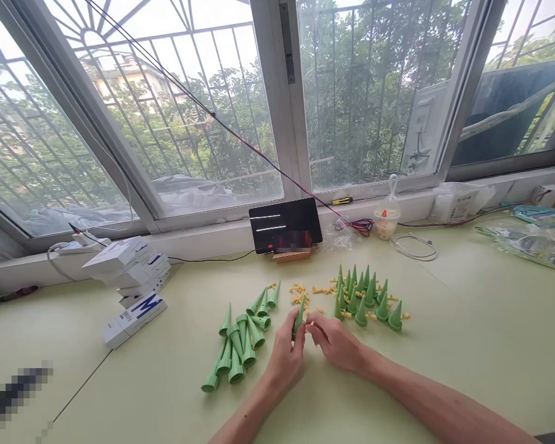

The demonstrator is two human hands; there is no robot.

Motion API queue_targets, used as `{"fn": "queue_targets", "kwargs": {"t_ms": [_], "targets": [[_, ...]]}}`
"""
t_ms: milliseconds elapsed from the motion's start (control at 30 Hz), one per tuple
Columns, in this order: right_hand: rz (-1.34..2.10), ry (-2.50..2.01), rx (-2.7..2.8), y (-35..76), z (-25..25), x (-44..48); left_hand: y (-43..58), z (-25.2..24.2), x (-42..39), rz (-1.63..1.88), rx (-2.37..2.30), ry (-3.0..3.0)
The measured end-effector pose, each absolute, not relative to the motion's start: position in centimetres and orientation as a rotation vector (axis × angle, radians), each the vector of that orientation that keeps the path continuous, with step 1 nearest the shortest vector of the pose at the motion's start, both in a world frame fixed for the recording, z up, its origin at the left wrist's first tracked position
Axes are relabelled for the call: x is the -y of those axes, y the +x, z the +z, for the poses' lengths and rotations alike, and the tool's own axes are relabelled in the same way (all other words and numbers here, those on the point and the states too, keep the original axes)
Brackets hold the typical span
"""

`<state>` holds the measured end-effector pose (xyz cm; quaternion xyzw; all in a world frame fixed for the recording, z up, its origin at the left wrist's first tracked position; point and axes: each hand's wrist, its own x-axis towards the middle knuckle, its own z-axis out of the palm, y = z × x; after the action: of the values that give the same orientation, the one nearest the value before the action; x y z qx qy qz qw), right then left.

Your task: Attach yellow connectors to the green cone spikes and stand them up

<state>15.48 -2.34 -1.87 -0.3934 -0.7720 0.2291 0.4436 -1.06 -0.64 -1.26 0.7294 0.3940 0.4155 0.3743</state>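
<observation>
My left hand (pixel 287 351) is closed around a green plastic cone spike (pixel 299 317), its point upward. My right hand (pixel 335 339) is beside it, fingertips pinched against the cone's lower side; whatever small piece they hold is hidden. Just beyond my hands lies a loose pile of small yellow plastic pieces (pixel 300 293). To the left, several green cones (pixel 243 339) lie in a heap, most of them on their sides. On the right, a group of upright green cones (pixel 361 314) stands on wide bases, with yellow pieces sticking out from several near the bottom.
A dark-screened tablet (pixel 284 225) leans at the windowsill behind the pieces. White boxes (pixel 136 320) are stacked at the left. Along the back are a lidded cup (pixel 387 222), a coiled white cable (pixel 414 246) and bundled wires (pixel 361 227). Plastic bags (pixel 525 243) lie far right.
</observation>
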Motion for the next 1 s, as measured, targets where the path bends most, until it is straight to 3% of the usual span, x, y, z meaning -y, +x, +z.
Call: {"fn": "queue_targets", "kwargs": {"t_ms": [1000], "targets": [[0.618,-0.979,1.850,15.78,-2.08,2.59,-0.26,-0.99,0.39,1.051,-1.000,1.688]]}}
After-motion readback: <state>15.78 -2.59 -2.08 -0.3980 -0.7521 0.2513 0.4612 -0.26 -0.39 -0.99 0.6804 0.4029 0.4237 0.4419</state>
